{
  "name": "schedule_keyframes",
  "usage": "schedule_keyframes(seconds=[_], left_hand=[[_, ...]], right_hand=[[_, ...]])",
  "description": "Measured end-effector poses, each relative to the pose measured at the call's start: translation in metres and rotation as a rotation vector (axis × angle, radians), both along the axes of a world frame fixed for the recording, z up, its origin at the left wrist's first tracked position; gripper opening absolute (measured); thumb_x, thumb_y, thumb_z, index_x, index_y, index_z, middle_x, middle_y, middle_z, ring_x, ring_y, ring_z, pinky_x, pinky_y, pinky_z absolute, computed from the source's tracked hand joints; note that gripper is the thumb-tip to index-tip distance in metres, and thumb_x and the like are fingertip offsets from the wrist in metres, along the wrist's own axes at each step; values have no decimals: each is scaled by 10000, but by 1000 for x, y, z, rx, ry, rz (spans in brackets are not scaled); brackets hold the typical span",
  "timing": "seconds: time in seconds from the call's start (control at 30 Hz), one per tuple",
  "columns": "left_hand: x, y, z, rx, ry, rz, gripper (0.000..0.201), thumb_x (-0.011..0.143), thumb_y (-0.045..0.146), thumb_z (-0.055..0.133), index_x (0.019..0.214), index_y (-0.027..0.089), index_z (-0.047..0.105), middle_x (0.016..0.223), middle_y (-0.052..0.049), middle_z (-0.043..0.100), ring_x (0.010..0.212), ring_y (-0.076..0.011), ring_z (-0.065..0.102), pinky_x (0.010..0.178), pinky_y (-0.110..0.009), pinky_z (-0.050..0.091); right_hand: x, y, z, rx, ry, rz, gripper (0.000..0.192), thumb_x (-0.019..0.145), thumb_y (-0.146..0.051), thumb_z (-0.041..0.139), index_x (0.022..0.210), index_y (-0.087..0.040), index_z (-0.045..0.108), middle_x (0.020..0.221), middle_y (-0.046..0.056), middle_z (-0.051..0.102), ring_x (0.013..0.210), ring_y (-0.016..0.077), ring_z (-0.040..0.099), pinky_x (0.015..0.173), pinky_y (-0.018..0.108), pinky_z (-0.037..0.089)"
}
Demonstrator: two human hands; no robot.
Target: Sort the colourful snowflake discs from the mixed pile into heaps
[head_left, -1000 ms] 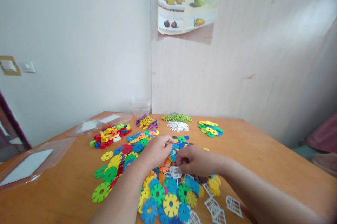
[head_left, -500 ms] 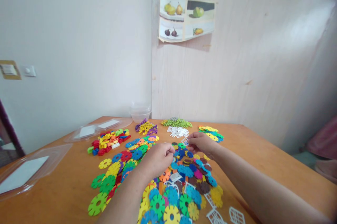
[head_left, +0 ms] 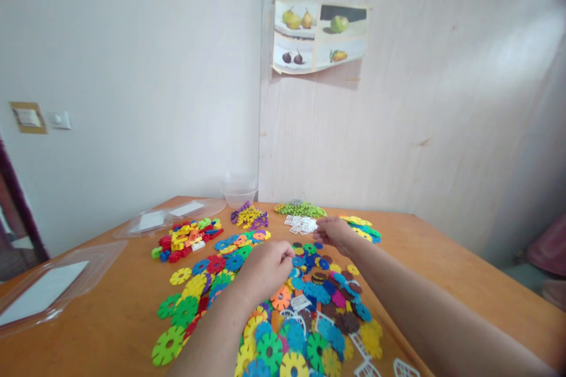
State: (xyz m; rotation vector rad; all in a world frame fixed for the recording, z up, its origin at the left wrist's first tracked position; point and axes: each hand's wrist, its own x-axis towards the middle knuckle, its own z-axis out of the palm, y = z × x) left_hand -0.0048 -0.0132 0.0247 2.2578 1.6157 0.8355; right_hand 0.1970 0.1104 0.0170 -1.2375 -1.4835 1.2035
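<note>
My left hand (head_left: 270,268) hovers over the middle of a heap of notched plastic discs (head_left: 269,350), its fingers curled together. Whatever it may hold is hidden. My right hand (head_left: 333,232) reaches beyond that heap to a small pile of white window-shaped pieces (head_left: 299,224). Its fingertips are at the pile's right edge, slightly apart, with no piece plainly visible between them. More white lattice pieces lie among the discs, such as a white arched frame (head_left: 295,319) and a white panel (head_left: 300,302).
Sorted piles stand farther back: coloured bricks (head_left: 188,239), purple and yellow pieces (head_left: 251,216), light green pieces (head_left: 300,208) and yellow, green and blue discs (head_left: 362,226). Stacked clear bowls (head_left: 239,189) touch the wall. Clear plastic lids (head_left: 95,274) lie on the table's left side.
My right hand has moved slightly back to the white pile, and the white lattice piece it pinched no longer shows in its fingers. My left hand stays over the discs. The view shifted slightly.
</note>
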Motion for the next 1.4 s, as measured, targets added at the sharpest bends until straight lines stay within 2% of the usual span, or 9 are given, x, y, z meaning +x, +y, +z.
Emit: schedule_keyframes(seconds=[0.17,0.33,0.43,0.57,0.7,0.87,1.0,1.27,1.4], left_hand=[[1,-1,1,-9,16,-6,201,807,206,489,848,233,683,853,-19,710,787,-173,619,646,-240,379],[0,1,-1,1,19,11,218,815,221,493,898,246,693,918,-27,723,846,-186,635,676,-246,405],[0,2,-2,-8,28,17,235,804,201,488,903,245,697,933,-25,726,855,-183,637,681,-245,412],[0,1,-1,-19,19,9,229,803,209,497,903,231,701,926,-29,726,845,-180,635,668,-240,415],[0,2,-2,-38,-33,-5,226,810,221,503,904,218,708,907,-34,726,842,-185,638,668,-241,422],[1,3,-1,-82,-158,-41,260,792,176,487,915,201,715,874,-24,730,799,-168,639,706,-246,438],[2,0,2,-130,-202,-58,263,778,186,494,927,181,711,816,-13,708,742,-151,613,674,-237,429],[6,-7,5,-269,-245,-137,234,770,297,568,936,167,669,733,15,624,645,-124,532,543,-210,363],[4,-6,2,-268,-235,-112,299,749,250,579,1027,171,654,703,23,602,623,-122,517,526,-208,330]], right_hand=[[9,-33,2,14,-243,166,137,829,-256,661,816,-120,652,654,11,599,558,100,537,510,212,423],[7,-89,20,143,-609,612,244,765,-354,695,951,-198,673,712,-25,611,561,81,512,480,181,346],[4,-114,27,261,-771,728,369,712,-362,738,1048,-225,678,813,-10,641,601,85,522,497,182,326],[0,-119,26,390,-844,687,206,768,-305,660,941,-202,702,755,-8,633,619,95,511,528,192,324],[0,-110,21,393,-757,610,144,824,-286,580,792,-179,671,666,-11,603,595,101,499,532,199,328],[3,-101,14,305,-678,550,56,781,-245,611,777,-190,622,620,-37,561,549,89,463,495,190,302],[2,-98,7,224,-611,477,119,740,-260,669,776,-188,580,611,-57,509,520,72,426,457,181,277],[-3,-91,-5,219,-471,360,247,729,-332,719,687,-170,537,556,-72,448,518,61,376,457,187,257],[-4,-93,-5,86,-372,381,224,731,-341,711,720,-177,559,540,-70,488,483,68,447,440,183,308]])
